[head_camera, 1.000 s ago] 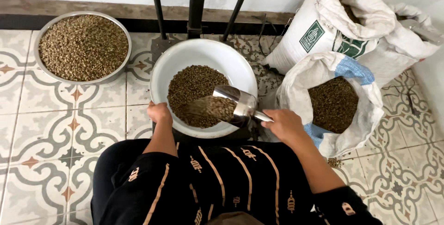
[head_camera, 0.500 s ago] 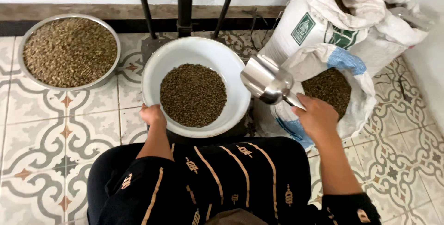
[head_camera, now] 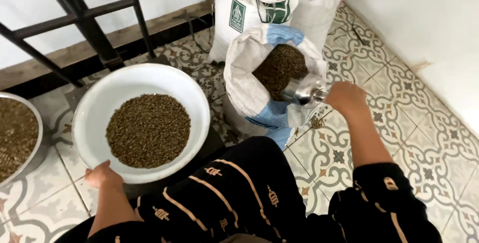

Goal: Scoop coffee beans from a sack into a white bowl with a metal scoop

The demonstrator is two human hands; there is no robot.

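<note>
My left hand (head_camera: 101,175) grips the near rim of a large white bowl (head_camera: 164,81) that holds a heap of greenish-brown beans (head_camera: 148,130). My right hand (head_camera: 345,96) holds a shiny metal scoop (head_camera: 303,91) by its handle. The scoop's mouth reaches into an open white sack (head_camera: 243,81) and dips into the same kind of beans (head_camera: 280,68) inside it. My dark striped sleeves and lap fill the bottom of the view.
A second, taller white sack (head_camera: 259,8) stands behind the open one. A metal bowl of beans (head_camera: 15,133) sits at the left edge. Black metal frame legs (head_camera: 87,28) rise behind the white bowl. Patterned floor tiles and a white wall lie to the right.
My right hand swung the scoop from the white bowl over to the right and lowered it into the open sack. The view turned right. My left hand stayed on the bowl's rim.
</note>
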